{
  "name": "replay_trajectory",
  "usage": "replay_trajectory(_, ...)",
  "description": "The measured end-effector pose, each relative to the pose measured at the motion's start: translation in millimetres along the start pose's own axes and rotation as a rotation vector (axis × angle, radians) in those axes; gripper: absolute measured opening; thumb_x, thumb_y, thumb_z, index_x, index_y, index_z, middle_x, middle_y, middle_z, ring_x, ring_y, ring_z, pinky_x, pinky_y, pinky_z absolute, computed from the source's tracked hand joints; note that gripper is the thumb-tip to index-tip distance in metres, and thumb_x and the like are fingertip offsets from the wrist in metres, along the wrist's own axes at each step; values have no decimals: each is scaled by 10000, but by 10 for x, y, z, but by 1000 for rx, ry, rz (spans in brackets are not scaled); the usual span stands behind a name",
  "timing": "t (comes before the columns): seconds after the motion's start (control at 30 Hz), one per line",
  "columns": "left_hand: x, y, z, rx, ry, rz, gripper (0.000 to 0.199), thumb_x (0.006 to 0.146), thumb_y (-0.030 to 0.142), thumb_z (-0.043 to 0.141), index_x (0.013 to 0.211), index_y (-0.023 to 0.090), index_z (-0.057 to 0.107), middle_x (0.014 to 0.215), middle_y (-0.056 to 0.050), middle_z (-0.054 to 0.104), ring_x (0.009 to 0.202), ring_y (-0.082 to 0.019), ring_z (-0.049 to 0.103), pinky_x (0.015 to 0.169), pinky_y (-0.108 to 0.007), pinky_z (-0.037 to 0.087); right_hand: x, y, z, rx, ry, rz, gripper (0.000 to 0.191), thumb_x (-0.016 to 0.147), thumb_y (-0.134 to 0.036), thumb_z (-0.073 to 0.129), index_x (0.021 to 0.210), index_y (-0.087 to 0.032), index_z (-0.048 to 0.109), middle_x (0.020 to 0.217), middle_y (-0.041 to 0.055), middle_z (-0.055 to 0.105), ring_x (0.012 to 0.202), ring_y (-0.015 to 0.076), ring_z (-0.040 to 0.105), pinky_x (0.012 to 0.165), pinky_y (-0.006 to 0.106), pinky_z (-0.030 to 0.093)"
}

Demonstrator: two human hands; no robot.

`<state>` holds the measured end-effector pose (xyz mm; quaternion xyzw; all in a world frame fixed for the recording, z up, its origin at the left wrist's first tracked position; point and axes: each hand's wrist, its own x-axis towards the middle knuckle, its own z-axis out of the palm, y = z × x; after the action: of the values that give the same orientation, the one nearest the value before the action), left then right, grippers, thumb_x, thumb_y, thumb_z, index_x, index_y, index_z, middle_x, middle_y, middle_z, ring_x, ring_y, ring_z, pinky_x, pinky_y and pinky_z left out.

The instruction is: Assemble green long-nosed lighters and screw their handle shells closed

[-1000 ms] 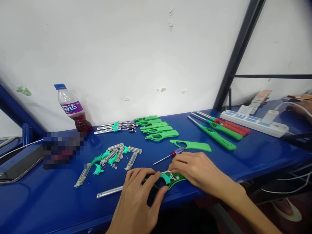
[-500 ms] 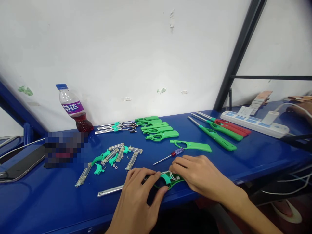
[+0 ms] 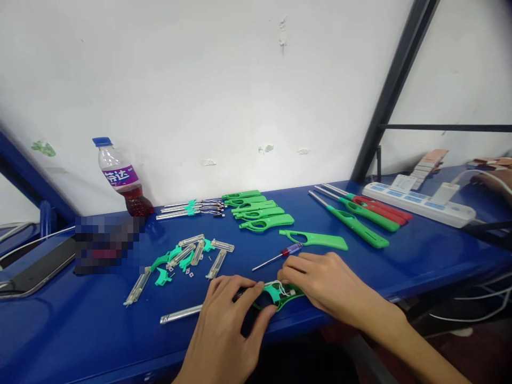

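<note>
Near the front edge, a partly assembled gas lighter lies with its green half-casing point(image 3: 282, 305) open side up. Its metal tube point(image 3: 181, 314) points left past my left hand point(image 3: 226, 322), whose fingers and thumb grip the casing near the tube's base. A teal trigger point(image 3: 273, 293) and thin white wires point(image 3: 285, 289) show between my hands. My right hand point(image 3: 326, 285) is closed at the casing's handle end, fingertips by the wires; what they pinch is hidden. Just behind it lie a screwdriver point(image 3: 292, 249) and a matching green casing half point(image 3: 324, 240).
Clear fuel tanks point(image 3: 217, 264) and teal triggers point(image 3: 163, 277) are scattered to the left. Metal tubes with wires point(image 3: 178, 214) and green casings point(image 3: 266, 221) lie at the back. Finished lighters point(image 3: 356, 226), a power strip point(image 3: 420, 202) and a drink bottle point(image 3: 122, 178) stand around.
Both hands and the lighter stay almost in place. At the lower right, a foot in a light sandal under the table has shifted mostly out of sight.
</note>
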<state>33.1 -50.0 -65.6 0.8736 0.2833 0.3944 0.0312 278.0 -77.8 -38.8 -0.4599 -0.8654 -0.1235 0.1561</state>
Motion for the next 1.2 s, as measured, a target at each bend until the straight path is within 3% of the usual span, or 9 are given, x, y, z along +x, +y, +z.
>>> replay_trajectory(0.17,-2,-6,8,-3,-16,-11,220,996,227,698,1215,230,676,1077,-84,709,965,-300,678,832,-517,602,10,29,5,-51,25,-44,240,915,9,659,1013,-209,642,930,-9,722,790,191,620,537,344,170)
replay_trajectory(0.33,8,10,-1,3,8,-3,202,1005,237,681,1206,222,688,1057,-89,715,943,-296,689,808,-495,615,81,44,-45,-66,-68,-90,328,865,58,667,1068,-200,653,941,-12,734,854,200,657,538,353,197)
replay_trajectory(0.4,12,14,-5,3,10,-5,200,1006,242,680,1205,221,693,1061,-90,717,949,-297,693,810,-494,616,106,39,-55,-74,-80,-92,283,909,19,668,1084,-202,653,926,-15,734,824,198,667,537,356,213)
replay_trajectory(0.5,14,20,-8,6,-1,-6,206,998,241,690,1203,222,697,1064,-89,718,954,-300,695,819,-508,612,121,28,-39,-74,-50,-79,168,998,-63,642,1080,-210,649,896,-17,729,768,186,681,558,350,261)
replay_trajectory(0.67,11,22,-7,-2,-17,-14,225,985,224,707,1209,223,686,1069,-84,717,955,-302,694,831,-529,601,96,18,35,-14,37,-33,189,995,-69,644,1100,-222,607,921,-18,743,782,182,704,619,330,331)
replay_trajectory(0.83,13,21,-6,5,-10,-1,242,988,223,705,1225,235,659,1066,-75,729,931,-295,695,821,-515,588,100,17,97,20,113,-15,85,1071,-141,559,1067,-217,596,858,-21,731,737,174,704,636,324,353)
replay_trajectory(1.2,17,34,-16,28,-27,-21,227,997,233,694,1208,244,610,1042,-52,746,916,-293,700,825,-479,572,124,19,148,42,155,7,230,1155,-269,425,1101,-204,639,919,10,766,766,186,725,681,321,390)
